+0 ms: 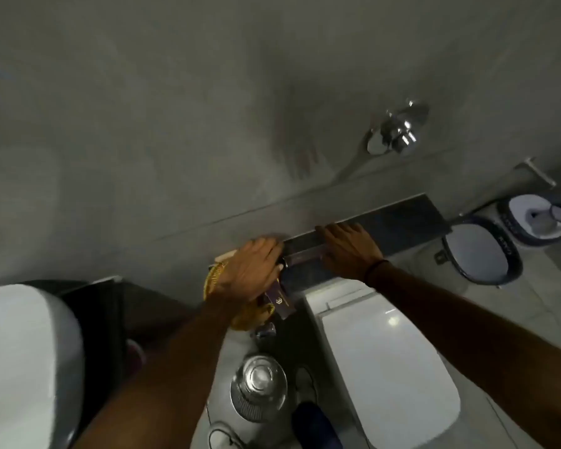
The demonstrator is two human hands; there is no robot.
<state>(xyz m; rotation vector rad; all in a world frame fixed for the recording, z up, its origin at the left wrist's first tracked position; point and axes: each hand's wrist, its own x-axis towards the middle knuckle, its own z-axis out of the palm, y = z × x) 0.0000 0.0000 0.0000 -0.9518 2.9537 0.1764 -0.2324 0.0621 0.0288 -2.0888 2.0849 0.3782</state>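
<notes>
My left hand lies with spread fingers on top of a yellow woven basket at the left end of a dark ledge behind the toilet. A small dark box with a gold logo sticks out from under that hand. A dark rounded object shows at its fingertips; I cannot tell what it is. My right hand presses flat on the ledge, fingers straight and pointing left, a dark band on its wrist.
A white toilet with its lid down stands below the ledge. A chrome pedal bin sits to its left and a white basin at far left. A chrome fitting juts from the grey wall. Dark-rimmed white oval objects lie on the floor at right.
</notes>
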